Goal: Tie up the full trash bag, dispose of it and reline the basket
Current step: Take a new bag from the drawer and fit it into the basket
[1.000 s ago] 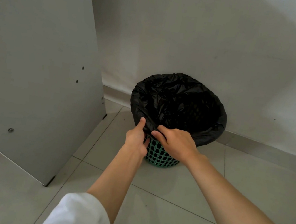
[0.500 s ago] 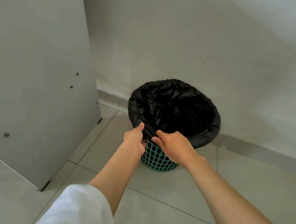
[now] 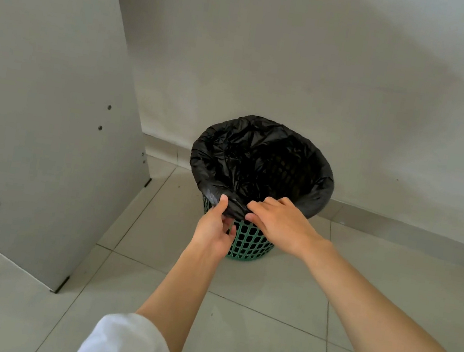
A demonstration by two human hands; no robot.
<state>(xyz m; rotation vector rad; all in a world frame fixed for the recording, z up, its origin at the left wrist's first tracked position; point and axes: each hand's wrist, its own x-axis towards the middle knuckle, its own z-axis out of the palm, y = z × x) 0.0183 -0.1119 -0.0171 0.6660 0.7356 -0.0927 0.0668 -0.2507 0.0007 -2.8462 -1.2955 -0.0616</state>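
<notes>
A green lattice basket point(image 3: 248, 243) stands on the tiled floor against the wall. A black trash bag point(image 3: 260, 162) lines it, its edge folded down over the rim. My left hand point(image 3: 214, 227) pinches the folded bag edge at the near rim between thumb and fingers. My right hand point(image 3: 280, 224) lies just to the right of it, fingers curled over the same fold of plastic. The bag's inside looks dark; I cannot tell what it holds.
A tall grey panel point(image 3: 43, 117) stands at the left, its lower corner on the floor near the basket. A pale wall point(image 3: 328, 84) with a skirting strip runs behind. Beige floor tiles point(image 3: 264, 316) spread in front and to the right.
Both hands stay at the near rim on the bag's folded edge. My left hand has shifted slightly lower and outward, and the fold between the hands looks more gathered.
</notes>
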